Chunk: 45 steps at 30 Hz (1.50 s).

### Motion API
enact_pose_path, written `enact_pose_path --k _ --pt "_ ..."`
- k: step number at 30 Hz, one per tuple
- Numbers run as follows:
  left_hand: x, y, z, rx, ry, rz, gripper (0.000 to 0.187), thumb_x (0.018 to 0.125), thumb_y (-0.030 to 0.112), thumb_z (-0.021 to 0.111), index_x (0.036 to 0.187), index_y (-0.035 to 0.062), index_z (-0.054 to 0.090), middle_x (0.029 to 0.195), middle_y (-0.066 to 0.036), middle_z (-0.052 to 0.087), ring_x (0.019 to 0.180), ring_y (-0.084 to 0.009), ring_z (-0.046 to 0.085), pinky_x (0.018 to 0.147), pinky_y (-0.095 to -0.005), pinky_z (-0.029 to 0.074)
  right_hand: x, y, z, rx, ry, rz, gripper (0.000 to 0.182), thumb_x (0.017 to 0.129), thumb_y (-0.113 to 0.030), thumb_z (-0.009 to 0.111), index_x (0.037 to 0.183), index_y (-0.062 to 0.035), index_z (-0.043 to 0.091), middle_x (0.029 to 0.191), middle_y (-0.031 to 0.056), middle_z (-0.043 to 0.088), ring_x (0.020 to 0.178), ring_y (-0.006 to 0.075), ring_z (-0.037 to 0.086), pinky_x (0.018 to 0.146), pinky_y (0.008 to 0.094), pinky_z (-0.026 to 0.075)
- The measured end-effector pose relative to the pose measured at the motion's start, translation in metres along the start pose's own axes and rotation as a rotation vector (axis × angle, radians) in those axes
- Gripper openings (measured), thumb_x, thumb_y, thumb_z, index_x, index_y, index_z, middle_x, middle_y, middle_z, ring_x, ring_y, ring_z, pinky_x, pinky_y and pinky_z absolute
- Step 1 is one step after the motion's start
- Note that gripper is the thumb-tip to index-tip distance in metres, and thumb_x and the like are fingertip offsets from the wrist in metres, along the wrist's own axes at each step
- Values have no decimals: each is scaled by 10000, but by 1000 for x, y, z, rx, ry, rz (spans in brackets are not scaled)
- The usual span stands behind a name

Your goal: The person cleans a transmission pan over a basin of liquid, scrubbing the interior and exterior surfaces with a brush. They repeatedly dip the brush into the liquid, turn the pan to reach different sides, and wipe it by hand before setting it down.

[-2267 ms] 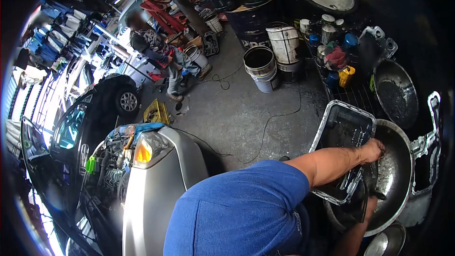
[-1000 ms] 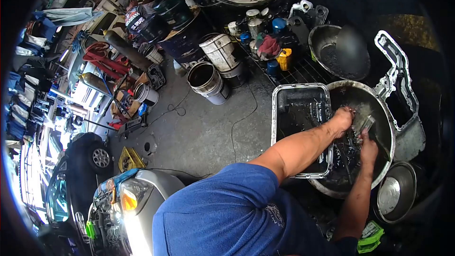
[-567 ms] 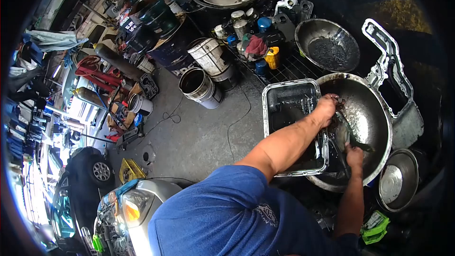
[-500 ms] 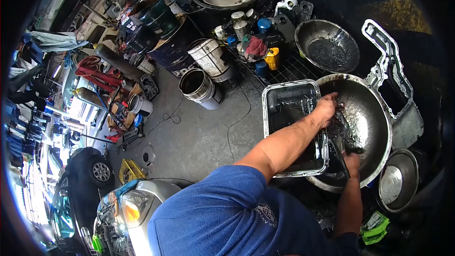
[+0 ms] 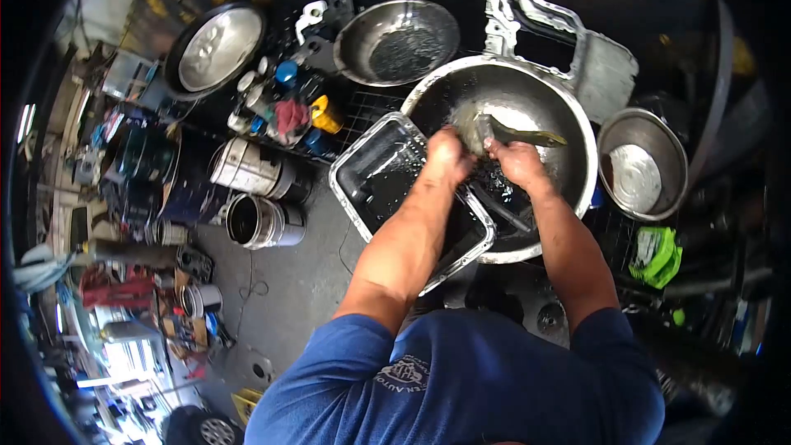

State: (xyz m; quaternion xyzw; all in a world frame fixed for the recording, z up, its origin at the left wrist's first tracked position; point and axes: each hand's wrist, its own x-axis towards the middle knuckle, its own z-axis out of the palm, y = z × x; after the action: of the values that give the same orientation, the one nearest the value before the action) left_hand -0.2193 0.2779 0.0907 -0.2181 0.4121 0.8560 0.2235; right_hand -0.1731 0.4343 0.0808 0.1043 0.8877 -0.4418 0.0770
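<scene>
Over the large metal basin (image 5: 581,148), my right hand (image 5: 521,166) is closed on a paintbrush (image 5: 535,138), whose handle points right. The brush's pale bristle end lies close to my left hand (image 5: 449,155). My left hand is closed, knuckles up, and its fingertips are hidden; I cannot make out what is in them. A rectangular metal oil pan (image 5: 350,198) with a bolt-hole flange rests tilted on the basin's left rim, under my left forearm. Dark wet liquid and a dark tube-like piece (image 5: 504,210) show in the basin below my hands.
A silver gasket-edged cover (image 5: 606,74) stands behind the basin. A shallow bowl (image 5: 445,33) with dark residue sits at the back, a smaller metal bowl (image 5: 680,156) at right. Cans and a yellow bottle (image 5: 326,115) crowd the rack at left; buckets (image 5: 288,227) stand on the floor.
My view has swung, so the basin appears further left. My right hand has come up from the basin's lower part beside my left hand, and the brush now shows clearly.
</scene>
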Motion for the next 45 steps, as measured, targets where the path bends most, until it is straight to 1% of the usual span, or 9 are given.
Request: enact_pose_path --k 8,13,21,25,31,36,38,40,45 --pt "-3 32 -37 -353 -220 -10 159 931 152 391 863 108 528 774 -44 515 777 -233 533 736 -444 478 -24 85 11 -646 -245 73 486 886 -446 554 886 17 702 910 231 668 932 363 639 851 422 497" --pt "1 31 -37 -238 44 22 193 917 224 428 918 79 555 835 -69 537 837 -261 542 737 -425 459 -6 88 6 -534 -200 38 532 873 -487 556 962 21 685 1000 238 652 991 351 621 880 420 484" --pt "-10 22 -7 -250 -196 -45 797 894 694 246 1278 27 454 1275 -215 508 1115 -361 502 963 -566 364 2 -32 -10 -166 -65 -236 625 887 -593 468 822 -18 702 785 206 665 729 327 657 681 430 502" --pt "22 29 -49 -251 -188 -25 428 932 381 445 1060 -22 517 1029 -245 595 934 -353 560 946 -570 391 -3 -7 -14 -480 -236 -123 656 875 -607 481 756 2 694 752 209 656 754 326 663 706 431 502" --pt "4 73 -41 694 133 -25 158 831 26 479 888 38 626 737 -76 575 629 -174 531 400 -332 406 -17 39 -25 -270 -41 -2 687 851 -596 552 739 76 639 751 276 622 797 399 633 737 453 473" --pt "155 133 -155 1639 189 560 232 872 191 532 756 31 653 704 -147 627 646 -258 578 593 -343 496 -33 89 -11 -197 76 39 693 848 -603 554 724 74 636 730 272 619 763 416 629 717 450 477" --pt "64 184 -127 1602 380 630 187 832 169 564 811 53 708 779 -99 684 717 -182 640 639 -343 490 -45 103 -1 -278 171 1 689 853 -596 555 716 75 634 704 265 616 738 418 627 692 445 479" --pt "77 232 -155 2739 52 620 209 805 170 547 859 69 722 924 -150 693 887 -271 673 794 -360 534 -65 78 -6 -273 140 206 646 859 -560 576 718 66 640 666 242 611 702 400 630 659 439 473" --pt "121 283 -272 2376 354 450 280 779 240 583 921 38 715 1021 -165 683 989 -281 657 866 -371 510 -90 106 25 85 507 171 411 857 -384 682 885 26 676 742 95 662 706 190 601 677 334 459"
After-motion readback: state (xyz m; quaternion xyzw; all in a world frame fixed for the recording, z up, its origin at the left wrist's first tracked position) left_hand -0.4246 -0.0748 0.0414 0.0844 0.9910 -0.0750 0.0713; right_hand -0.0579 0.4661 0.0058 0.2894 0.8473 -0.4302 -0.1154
